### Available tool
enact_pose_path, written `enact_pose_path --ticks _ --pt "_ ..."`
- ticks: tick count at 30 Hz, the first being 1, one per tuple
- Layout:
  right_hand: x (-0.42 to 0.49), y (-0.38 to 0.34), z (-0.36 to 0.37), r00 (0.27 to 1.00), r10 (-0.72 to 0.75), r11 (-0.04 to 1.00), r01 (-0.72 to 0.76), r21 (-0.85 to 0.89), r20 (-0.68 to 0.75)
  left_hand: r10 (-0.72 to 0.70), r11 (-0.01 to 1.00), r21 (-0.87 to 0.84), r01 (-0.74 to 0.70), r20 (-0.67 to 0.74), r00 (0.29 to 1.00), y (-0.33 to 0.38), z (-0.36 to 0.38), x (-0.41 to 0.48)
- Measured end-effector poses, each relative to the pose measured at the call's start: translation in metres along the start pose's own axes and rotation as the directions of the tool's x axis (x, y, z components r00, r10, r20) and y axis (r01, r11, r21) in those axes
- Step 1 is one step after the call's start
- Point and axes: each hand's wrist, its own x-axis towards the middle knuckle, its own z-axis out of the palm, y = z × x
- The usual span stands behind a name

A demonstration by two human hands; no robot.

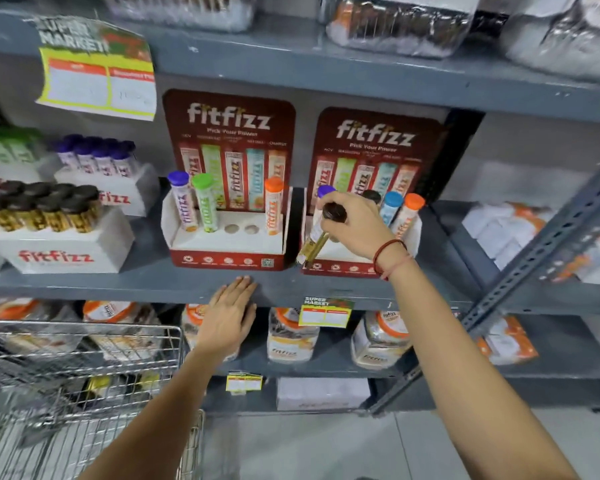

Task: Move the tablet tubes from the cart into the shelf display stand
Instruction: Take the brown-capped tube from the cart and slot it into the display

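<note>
presently the right hand (355,225) is closed around a tablet tube with a dark brown cap (334,213) and a gold body, gripping it near the cap. the tube is tilted, its lower end pointing down and to the left over the front left part of the right display stand (340,270). whether the lower end touches the stand's white deck cannot be told. a red thread bracelet (390,258) sits on that wrist.

the right display stand already holds a purple-capped tube (325,191) behind the held one, a dark-capped tube (372,196), a blue-capped tube (392,206) and an orange-capped tube (411,209), partly hidden by the hand.

the left hand (231,317) is open and flat, holding nothing, fingers together, fingertips resting on the front edge of the grey shelf (118,282) just below the left display stand (227,259).

the left display stand holds a purple-capped tube, a green-capped tube (205,202) and an orange-capped tube at the far right, all upright, with two empty round holes (241,229) between green and orange.

the wire cart (84,368) stands at lower left, below the shelf. its contents are blurred; a dark and yellow item shows through the mesh.

left of the stands, white boxes hold grouped tubes with brown caps (42,202) and purple caps.
</note>
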Motion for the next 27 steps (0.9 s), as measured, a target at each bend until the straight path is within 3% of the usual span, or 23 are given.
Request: enact_pose_path --ticks 5,13,19,27 --pt "0.009 -0.001 -0.010 0.992 0.029 0.996 -0.019 -0.086 0.121 0.014 1.000 0.002 -0.014 0.017 1.000 -0.001 0.000 -0.001" --pt "0.025 -0.008 -0.007 0.991 -0.063 0.992 0.075 -0.097 0.121 0.042 0.999 0.000 -0.042 0.011 0.999 -0.005 0.000 -0.002" --pt "0.037 -0.011 0.001 0.976 -0.088 0.983 0.117 -0.144 0.197 0.062 0.998 0.008 -0.063 0.019 0.998 -0.007 0.000 -0.002" --pt "0.050 -0.016 -0.005 0.958 -0.133 0.991 0.137 0.003 0.253 0.088 0.996 0.005 -0.088 0.004 0.996 -0.008 -0.002 -0.003"
